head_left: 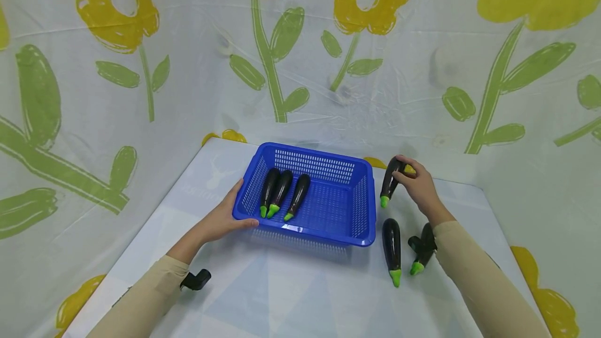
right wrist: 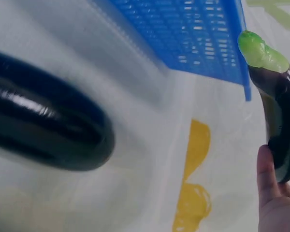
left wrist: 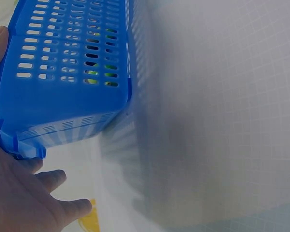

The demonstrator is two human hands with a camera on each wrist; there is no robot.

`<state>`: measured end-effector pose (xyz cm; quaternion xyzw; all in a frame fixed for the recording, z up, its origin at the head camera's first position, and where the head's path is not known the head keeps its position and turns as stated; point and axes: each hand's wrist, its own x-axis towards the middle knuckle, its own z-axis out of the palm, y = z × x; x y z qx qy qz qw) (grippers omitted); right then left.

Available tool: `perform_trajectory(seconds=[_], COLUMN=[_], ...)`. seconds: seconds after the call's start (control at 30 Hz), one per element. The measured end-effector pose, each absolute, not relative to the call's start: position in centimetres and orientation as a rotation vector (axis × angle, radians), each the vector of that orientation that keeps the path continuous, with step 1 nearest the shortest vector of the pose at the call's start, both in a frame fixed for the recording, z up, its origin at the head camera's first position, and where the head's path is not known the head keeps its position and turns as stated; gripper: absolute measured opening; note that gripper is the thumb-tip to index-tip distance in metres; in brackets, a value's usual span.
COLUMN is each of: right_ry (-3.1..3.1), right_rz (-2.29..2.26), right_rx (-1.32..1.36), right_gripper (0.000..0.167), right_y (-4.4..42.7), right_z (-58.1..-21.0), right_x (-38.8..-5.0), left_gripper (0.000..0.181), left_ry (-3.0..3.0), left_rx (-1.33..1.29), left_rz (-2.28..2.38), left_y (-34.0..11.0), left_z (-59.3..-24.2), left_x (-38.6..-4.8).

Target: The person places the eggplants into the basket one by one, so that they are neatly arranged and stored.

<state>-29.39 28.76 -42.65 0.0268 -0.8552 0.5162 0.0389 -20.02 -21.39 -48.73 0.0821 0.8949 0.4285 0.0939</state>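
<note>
A blue plastic basket (head_left: 300, 233) with slotted walls stands on the table, holding a left eggplant (head_left: 269, 189), a middle eggplant (head_left: 281, 192) and a right eggplant (head_left: 298, 194). My left hand (head_left: 225, 215) rests against its front left corner, thumb along the front rim. The left wrist view shows that hand's fingers (left wrist: 51, 180) spread and fairly straight beside the corner. Beyond the basket's right side, my right hand (head_left: 418, 184) holds another dark, glossy eggplant (head_left: 389, 181) by its rounded end, green stem end downward. In the right wrist view this eggplant (right wrist: 282, 116) appears near the basket rim.
An eggplant (head_left: 392, 246) lies right of the basket, stem end toward me. Farther right, another eggplant (head_left: 422, 254) is partly hidden by the black wrist device (head_left: 415, 244) and sleeve. A flower-printed curtain (head_left: 399, 93) hangs behind the table (head_left: 263, 296).
</note>
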Motion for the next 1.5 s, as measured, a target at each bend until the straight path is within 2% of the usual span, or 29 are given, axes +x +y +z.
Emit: perform_trajectory(seconds=[0.7, 1.5], right_ry=[-2.608, -2.798], right_rz=[1.691, 1.672], right_rx=[0.259, 0.313], right_gripper=[0.055, 0.050], right_y=[24.3, 18.3], right_z=[-41.9, -41.6], right_x=[-31.0, -32.2], left_gripper=[0.130, 0.129], left_ry=[2.654, 2.654], left_rx=[0.255, 0.253], left_rz=[1.278, 1.273], left_y=[-21.4, -21.4], left_z=[-48.9, -48.7], left_x=[-20.2, -20.0])
